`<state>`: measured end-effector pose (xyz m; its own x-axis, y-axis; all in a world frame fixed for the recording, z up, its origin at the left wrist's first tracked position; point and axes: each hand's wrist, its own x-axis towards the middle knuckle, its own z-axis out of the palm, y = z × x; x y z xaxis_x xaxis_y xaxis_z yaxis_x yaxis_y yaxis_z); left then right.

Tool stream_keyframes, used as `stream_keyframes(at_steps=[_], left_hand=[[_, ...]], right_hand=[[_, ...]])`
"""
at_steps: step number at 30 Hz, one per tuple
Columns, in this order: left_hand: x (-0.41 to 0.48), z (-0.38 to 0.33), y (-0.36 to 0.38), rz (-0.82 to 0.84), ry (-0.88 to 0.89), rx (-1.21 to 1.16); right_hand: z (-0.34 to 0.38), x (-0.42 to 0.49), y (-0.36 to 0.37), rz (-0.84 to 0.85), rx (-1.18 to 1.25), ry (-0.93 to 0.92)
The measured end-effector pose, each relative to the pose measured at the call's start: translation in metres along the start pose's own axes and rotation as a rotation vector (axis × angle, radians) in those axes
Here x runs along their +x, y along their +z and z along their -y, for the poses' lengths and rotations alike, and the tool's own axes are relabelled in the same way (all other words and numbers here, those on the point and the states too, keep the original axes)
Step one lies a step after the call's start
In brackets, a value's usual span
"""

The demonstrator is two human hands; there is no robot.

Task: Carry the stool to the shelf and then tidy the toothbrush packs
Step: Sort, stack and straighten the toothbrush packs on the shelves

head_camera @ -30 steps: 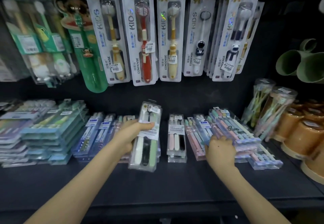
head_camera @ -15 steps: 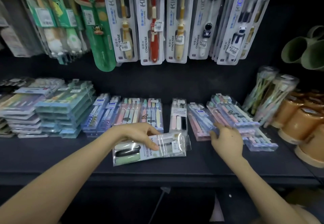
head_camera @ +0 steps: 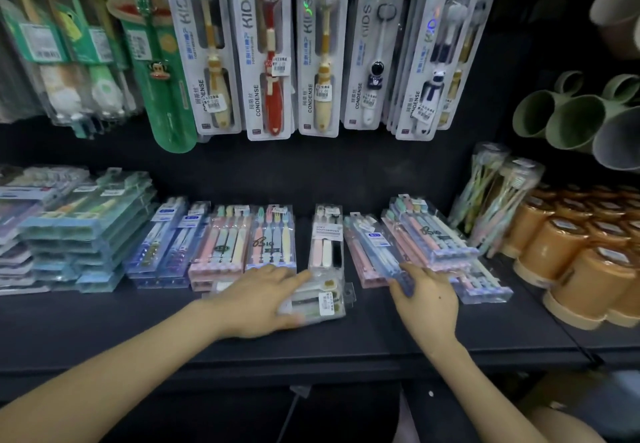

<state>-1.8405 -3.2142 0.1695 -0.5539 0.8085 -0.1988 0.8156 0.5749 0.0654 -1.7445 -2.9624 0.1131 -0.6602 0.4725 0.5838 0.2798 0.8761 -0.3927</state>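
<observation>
A clear toothbrush pack (head_camera: 320, 299) with white, black and green brushes lies sideways on the black shelf (head_camera: 138, 331). My left hand (head_camera: 258, 300) rests flat on its left part, thumb at its front edge. My right hand (head_camera: 427, 299) grips the near end of a blue toothbrush pack (head_camera: 377, 245) that leans on a pink stack. More flat packs (head_camera: 242, 238) lie in rows along the shelf. No stool is in view.
Kids' toothbrush cards (head_camera: 263, 47) hang above the shelf. Stacked teal packs (head_camera: 86, 221) fill the left. Orange cups (head_camera: 568, 255) and green mugs (head_camera: 568, 120) crowd the right, with bagged brushes (head_camera: 498, 193) beside them.
My left hand has turned its pack from upright to sideways and lowered it flat onto the shelf. My right hand stayed at the blue pack.
</observation>
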Motion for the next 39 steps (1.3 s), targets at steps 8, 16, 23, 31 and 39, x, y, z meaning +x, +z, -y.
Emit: stream_keyframes(at_steps=[8,16,23,31,39], left_hand=[[0.002,-0.006,-0.004,0.05,0.008,-0.176],[0.009,-0.012,-0.012,-0.071,0.027,-0.183],[0.043,-0.002,-0.034,-0.43,-0.148,-0.224],[0.09,-0.035,-0.051,-0.387,-0.3,-1.38],[0.098,-0.021,-0.046,-0.583,-0.436,-1.652]], right_hand=[[-0.012,-0.001,-0.001,-0.009,-0.013,0.021],[-0.014,-0.001,0.003,-0.054,-0.072,-0.021],[-0.016,0.017,-0.008,-0.191,0.004,0.016],[0.013,0.026,-0.013,-0.191,0.258,0.005],[0.02,0.033,-0.007,0.246,0.518,0.118]])
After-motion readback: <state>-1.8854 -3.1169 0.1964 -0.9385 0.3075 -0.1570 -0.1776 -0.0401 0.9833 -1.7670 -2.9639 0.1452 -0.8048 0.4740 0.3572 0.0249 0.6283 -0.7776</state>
